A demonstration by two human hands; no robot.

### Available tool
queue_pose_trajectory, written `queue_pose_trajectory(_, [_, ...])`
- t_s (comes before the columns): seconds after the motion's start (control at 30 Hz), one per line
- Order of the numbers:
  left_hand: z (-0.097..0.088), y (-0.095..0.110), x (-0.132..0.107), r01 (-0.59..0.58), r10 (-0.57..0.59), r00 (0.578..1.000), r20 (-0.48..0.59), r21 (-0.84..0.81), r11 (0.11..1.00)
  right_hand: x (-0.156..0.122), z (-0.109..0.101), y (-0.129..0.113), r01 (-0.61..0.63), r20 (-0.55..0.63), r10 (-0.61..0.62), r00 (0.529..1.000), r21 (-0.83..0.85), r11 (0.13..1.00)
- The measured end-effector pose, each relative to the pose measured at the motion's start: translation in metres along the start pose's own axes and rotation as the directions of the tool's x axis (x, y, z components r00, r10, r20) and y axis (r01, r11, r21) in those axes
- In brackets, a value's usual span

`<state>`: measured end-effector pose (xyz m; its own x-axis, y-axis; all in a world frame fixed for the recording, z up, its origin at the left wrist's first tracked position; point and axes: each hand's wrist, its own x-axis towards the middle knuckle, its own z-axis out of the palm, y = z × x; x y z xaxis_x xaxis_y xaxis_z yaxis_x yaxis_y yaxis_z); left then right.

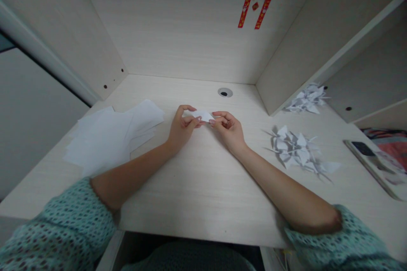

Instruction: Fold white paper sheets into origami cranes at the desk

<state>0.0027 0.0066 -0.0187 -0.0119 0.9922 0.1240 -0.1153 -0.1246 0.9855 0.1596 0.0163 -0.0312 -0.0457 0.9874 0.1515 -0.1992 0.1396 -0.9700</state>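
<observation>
A small folded piece of white paper [203, 115] is held between both hands just above the light wooden desk [203, 186]. My left hand [182, 128] pinches its left end with thumb and fingers curled. On the other side, my right hand [229, 129] pinches the right end, fingertips pressed together. Both forearms rest on the desk, in teal knit sleeves.
A loose stack of white paper sheets [114, 135] lies to the left. Several folded white paper cranes [297, 148] lie to the right, and more cranes [307, 99] sit on the side shelf. A phone [370, 156] lies at the far right. A cable hole [225, 92] is behind the hands.
</observation>
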Motion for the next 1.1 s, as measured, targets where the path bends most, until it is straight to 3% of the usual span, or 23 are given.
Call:
queue_pose_trajectory(0.1, [0.001, -0.001, -0.001, -0.026, 0.026, 1.000, 0.003, 0.048, 0.999, -0.002, 0.001, -0.001, 0.031, 0.053, -0.030, 0.998, -0.018, 0.999])
queue_pose_trajectory(0.3, [-0.001, -0.005, -0.001, -0.059, 0.056, 0.998, 0.037, 0.110, 0.992, -0.003, 0.003, -0.003, 0.028, 0.046, -0.024, 0.999, -0.098, 0.995])
queue_pose_trajectory(0.73, [-0.003, -0.011, 0.004, -0.107, 0.106, 0.994, 0.013, 0.063, 0.992, -0.003, 0.003, -0.001, 0.046, 0.122, -0.029, 0.992, -0.143, 0.989])
queue_pose_trajectory(1.1, [-0.001, 0.000, 0.001, 0.030, -0.037, 0.997, 0.069, 0.101, 0.994, -0.003, 0.001, -0.004, -0.022, 0.057, 0.027, 0.998, -0.083, 0.996])
